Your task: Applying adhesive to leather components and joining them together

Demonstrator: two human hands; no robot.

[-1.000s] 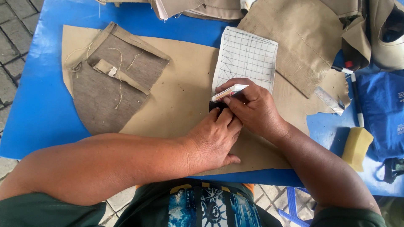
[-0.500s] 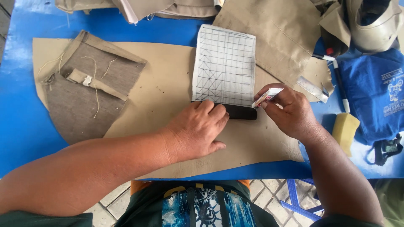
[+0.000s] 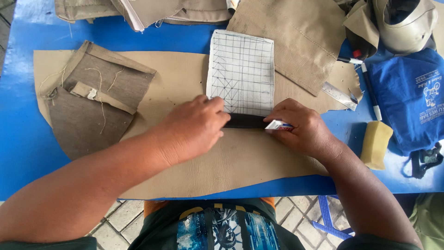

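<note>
Right hand [image 3: 303, 132] has dropped, both hands hiding black strip [image 3: 245, 121] ends.

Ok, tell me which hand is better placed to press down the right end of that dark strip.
Right. The right hand already rests at the dark strip's right end; the left hand covers the opposite end.

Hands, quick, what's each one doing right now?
Left hand: fingers curled, pressing down on the dark strip; not gripping anything.
Right hand: closed on a small white tube, its end at the strip.
</note>
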